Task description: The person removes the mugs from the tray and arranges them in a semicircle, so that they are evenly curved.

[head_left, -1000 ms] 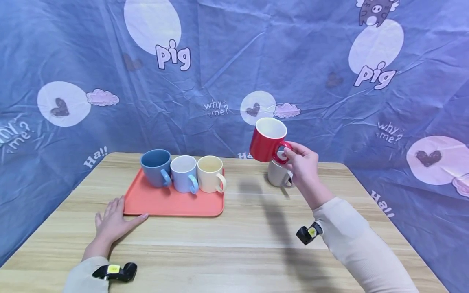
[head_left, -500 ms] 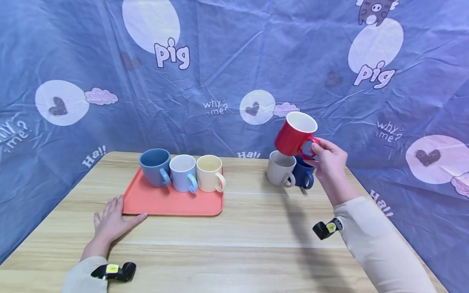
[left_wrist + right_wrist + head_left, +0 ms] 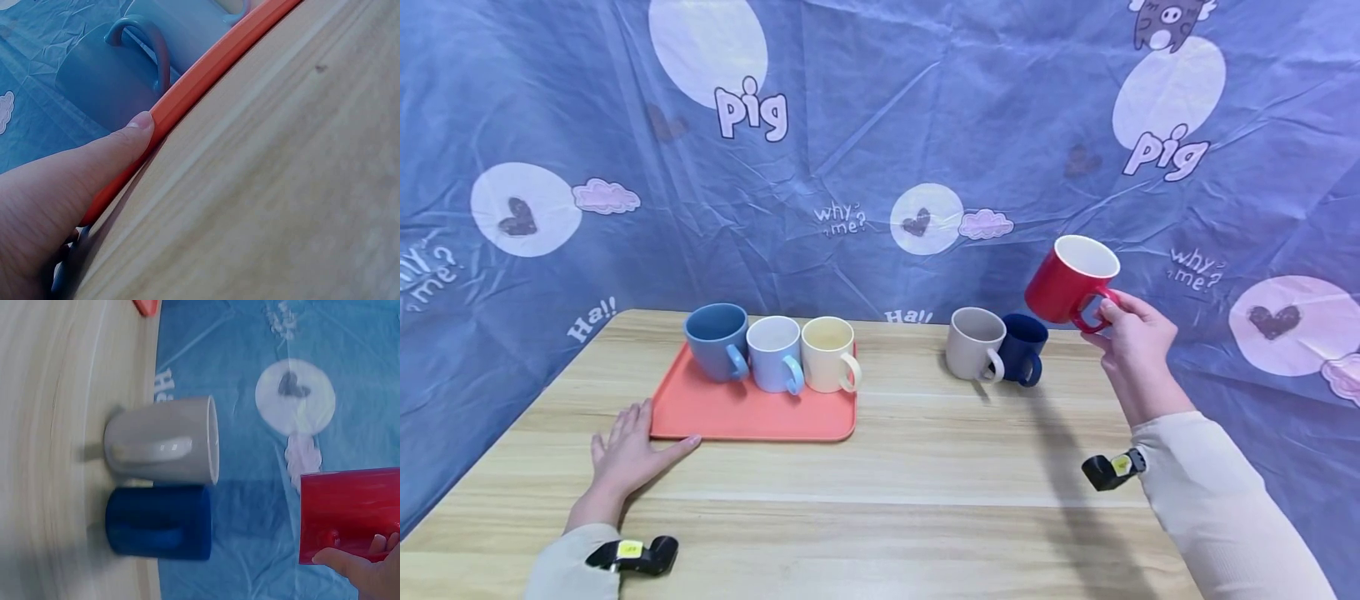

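My right hand [image 3: 1138, 346] pinches the handle of a red mug [image 3: 1060, 287] with a white inside, holding it raised and slightly tilted at the right. Below and left of it, a grey mug [image 3: 973, 346] and a dark blue mug [image 3: 1024, 346] stand side by side on the table. My left hand [image 3: 628, 454] rests with spread fingers at the front left corner of a coral tray [image 3: 752, 417]; its thumb [image 3: 140, 122] touches the tray's rim. On that tray stand a teal-blue mug [image 3: 715, 346], a light blue mug [image 3: 772, 358] and a cream mug [image 3: 826, 358] in a row.
The wooden table [image 3: 850, 533] reaches back to a blue patterned cloth [image 3: 850, 125], which hangs behind and along both sides. A black camera [image 3: 1112, 468] sits on my right wrist and another camera [image 3: 636, 556] on my left.
My right hand has carried the red mug to the right, past the grey mug and the dark blue mug, which now show fully. The left hand and tray stay in place.
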Demonstrator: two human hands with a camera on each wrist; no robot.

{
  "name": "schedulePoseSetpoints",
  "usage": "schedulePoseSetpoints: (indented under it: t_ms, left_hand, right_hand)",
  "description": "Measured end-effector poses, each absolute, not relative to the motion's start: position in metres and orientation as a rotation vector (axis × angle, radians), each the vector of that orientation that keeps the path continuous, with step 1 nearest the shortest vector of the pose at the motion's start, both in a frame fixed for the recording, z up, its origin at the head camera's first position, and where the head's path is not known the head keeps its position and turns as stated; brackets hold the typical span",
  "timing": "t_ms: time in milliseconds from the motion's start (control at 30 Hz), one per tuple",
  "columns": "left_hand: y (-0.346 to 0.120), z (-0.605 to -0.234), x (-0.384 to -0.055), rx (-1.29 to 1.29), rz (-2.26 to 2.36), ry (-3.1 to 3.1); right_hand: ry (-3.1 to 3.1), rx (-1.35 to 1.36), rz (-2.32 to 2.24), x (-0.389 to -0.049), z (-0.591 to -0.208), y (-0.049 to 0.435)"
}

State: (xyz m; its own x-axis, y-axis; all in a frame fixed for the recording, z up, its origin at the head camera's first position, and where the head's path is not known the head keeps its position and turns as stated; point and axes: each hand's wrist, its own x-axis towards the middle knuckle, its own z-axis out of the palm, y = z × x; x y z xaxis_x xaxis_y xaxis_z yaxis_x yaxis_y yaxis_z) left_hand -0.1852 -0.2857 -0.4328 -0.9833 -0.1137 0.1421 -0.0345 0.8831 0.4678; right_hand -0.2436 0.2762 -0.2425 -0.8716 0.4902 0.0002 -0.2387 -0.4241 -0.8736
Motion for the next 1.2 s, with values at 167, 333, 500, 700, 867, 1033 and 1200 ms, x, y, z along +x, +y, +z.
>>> schedulePoseSetpoints:
  t_ms: [167, 333, 500, 700, 867, 1033, 1200]
  left_hand:
    - [-0.286, -0.434, -0.186, 0.108, -0.716, -2.884]
    - [-0.286, -0.432, -0.186, 0.095, -0.722, -2.872]
    - [-0.286, -0.431, -0.186, 0.095, -0.716, -2.868]
    - [-0.286, -0.431, -0.186, 0.096, -0.708, -2.875]
    - [-0.287, -0.432, -0.186, 0.097, -0.709, -2.879]
    - [-0.287, -0.432, -0.186, 0.100, -0.710, -2.886]
    - [-0.287, -0.433, -0.187, 0.104, -0.713, -2.884]
  right_hand:
    - [-1.308, -0.447, 2.276, -0.257, -0.260, 0.308]
    - [-1.261, -0.451, 2.238, -0.268, -0.284, 0.335]
    - [-1.216, -0.558, 2.252, -0.261, -0.286, 0.336]
    - [-1.278, -0.505, 2.200, -0.277, -0.324, 0.364]
    - [-1.353, -0.474, 2.141, -0.318, -0.389, 0.420]
    - [-1.396, -0.434, 2.088, -0.338, -0.433, 0.446]
    - [-1.369, -0.460, 2.087, -0.331, -0.437, 0.431]
